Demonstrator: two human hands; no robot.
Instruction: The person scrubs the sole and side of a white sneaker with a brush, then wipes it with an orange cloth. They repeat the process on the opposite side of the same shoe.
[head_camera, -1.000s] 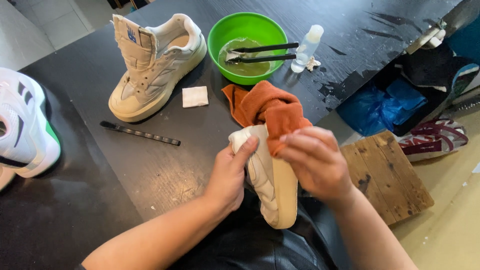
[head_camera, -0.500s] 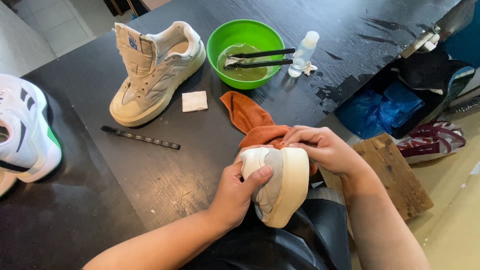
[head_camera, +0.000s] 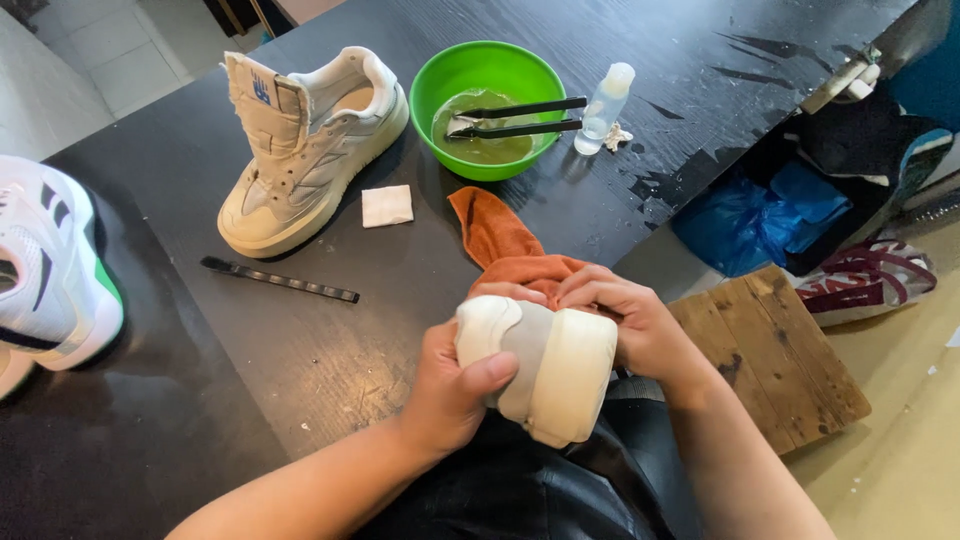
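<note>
Black table (head_camera: 300, 350): cream shoe (head_camera: 540, 370), sole rightward, gripped by left hand (head_camera: 450, 385); right hand (head_camera: 630, 320) pinches orange cloth (head_camera: 510, 250). Shoe now tilted flatter than before.

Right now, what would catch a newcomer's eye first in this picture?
Front and centre, the left hand grips a cream sneaker while the right hand presses an orange cloth against it. Behind them on the black table stand a bright green bowl of murky liquid and the matching sneaker, upright.
</note>
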